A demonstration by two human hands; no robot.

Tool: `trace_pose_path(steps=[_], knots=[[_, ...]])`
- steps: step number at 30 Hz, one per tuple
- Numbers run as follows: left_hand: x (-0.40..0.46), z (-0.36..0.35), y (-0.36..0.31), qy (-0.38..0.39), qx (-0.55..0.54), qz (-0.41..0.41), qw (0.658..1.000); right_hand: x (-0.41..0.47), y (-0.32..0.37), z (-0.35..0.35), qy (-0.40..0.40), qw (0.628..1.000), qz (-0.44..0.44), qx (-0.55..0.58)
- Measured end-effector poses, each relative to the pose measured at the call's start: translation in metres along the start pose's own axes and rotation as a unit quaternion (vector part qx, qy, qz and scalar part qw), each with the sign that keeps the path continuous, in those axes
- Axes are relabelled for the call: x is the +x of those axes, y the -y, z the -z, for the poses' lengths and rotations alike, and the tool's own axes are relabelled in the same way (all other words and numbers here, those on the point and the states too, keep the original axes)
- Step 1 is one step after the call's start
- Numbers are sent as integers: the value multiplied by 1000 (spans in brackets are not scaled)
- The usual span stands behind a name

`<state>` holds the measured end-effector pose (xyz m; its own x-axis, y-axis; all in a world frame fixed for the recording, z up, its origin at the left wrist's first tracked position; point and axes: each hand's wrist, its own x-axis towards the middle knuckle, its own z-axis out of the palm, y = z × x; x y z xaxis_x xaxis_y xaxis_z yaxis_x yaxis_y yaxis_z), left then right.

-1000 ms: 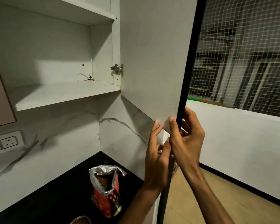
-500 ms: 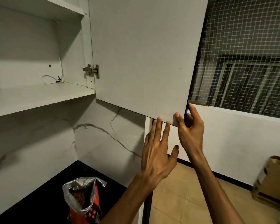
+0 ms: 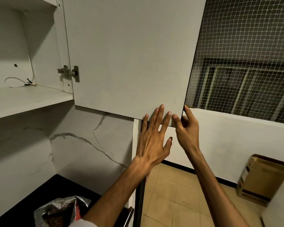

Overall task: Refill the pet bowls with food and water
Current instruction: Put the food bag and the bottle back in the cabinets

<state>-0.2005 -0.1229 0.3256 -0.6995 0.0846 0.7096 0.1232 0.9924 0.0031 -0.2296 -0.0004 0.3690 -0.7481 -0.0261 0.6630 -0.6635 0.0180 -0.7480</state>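
Note:
An open red and silver bag of pet food (image 3: 62, 210) stands on the black counter (image 3: 44, 190) at the bottom left, brown kibble showing inside. Above it the white wall cabinet door (image 3: 129, 54) hangs open. My left hand (image 3: 154, 138) lies flat with straight fingers on the inside of the door near its lower right corner. My right hand (image 3: 186, 128) pinches that same corner, thumb on the inside face and fingers behind the dark edge. No pet bowl is in view.
The cabinet shelf (image 3: 28, 99) holds only a loose wire (image 3: 21, 82). A hinge (image 3: 69, 72) joins door and cabinet. A netted window (image 3: 246, 63) fills the upper right. A cardboard box (image 3: 262, 176) sits on the tiled floor at the right.
The door has swung further toward me and to the right. My left hand went from holding the door's edge to lying flat on its inner face. My view turned right.

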Motion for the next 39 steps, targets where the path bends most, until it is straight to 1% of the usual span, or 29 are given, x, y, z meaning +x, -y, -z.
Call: trace_pose_path(steps=[9, 14, 17, 20, 22, 24, 26, 29, 32, 35, 39], knots=[[2, -10, 3, -15, 5, 1, 1000, 6, -12, 2, 10, 1000, 11, -16], [0, -7, 4, -15, 2, 3, 1000, 2, -17, 4, 2, 999, 9, -38], [-6, -1, 4, -18, -20, 6, 1000, -9, -19, 3, -26, 997, 5, -72], [-18, 6, 7, -15, -40, 24, 999, -29, -16, 5, -82, 989, 27, -117], [-31, 11, 8, -19, -51, 48, 997, -45, -13, 5, -114, 985, 44, -123], [-46, 16, 7, -30, -81, 75, 993, -62, -11, 4, -123, 985, 54, -112], [-64, 20, 6, -36, -112, 104, 988, -79, -10, 0, -106, 989, 48, -93], [-92, 25, 11, -39, -143, 148, 978, -105, -10, -10, -59, 996, 23, -67], [-122, 32, 16, -39, -149, 184, 971, -132, -12, -25, -8, 999, -8, -44], [-150, 39, 22, -19, -155, 228, 961, -156, -15, -40, 37, 998, -42, -24], [-184, 51, 31, -5, -161, 289, 944, -186, -18, -61, 82, 995, -61, 7]])
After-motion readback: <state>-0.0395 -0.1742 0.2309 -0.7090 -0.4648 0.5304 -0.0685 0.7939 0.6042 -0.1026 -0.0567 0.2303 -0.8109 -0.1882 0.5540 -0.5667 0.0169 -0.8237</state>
